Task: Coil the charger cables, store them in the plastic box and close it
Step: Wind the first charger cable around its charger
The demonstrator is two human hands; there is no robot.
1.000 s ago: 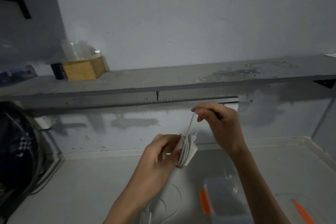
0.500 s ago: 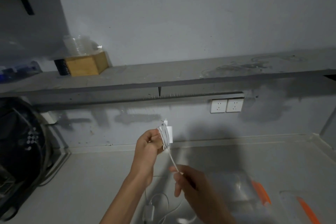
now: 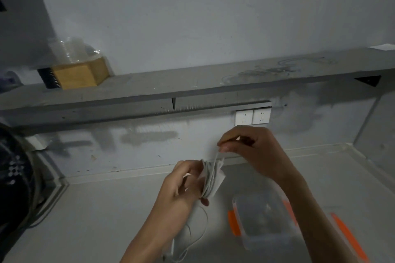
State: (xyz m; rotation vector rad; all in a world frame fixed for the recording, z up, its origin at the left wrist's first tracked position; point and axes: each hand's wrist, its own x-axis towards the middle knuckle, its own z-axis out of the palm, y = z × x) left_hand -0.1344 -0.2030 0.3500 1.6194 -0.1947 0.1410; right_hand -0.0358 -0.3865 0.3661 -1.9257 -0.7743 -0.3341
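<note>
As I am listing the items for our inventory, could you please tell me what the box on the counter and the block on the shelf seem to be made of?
The box looks like clear, glossy plastic: the counter shows through its walls, and it has orange clips. The block on the shelf looks like light, matt wood, judging by its flat yellowish-tan faces; the dim light leaves that open.

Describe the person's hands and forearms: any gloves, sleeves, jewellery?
Both the left hand and right hand are bare: no gloves, no rings visible, no watch or band at either wrist. Both forearms are uncovered to the frame's bottom edge; no sleeve shows. Dim light hides any finer marks.
</note>
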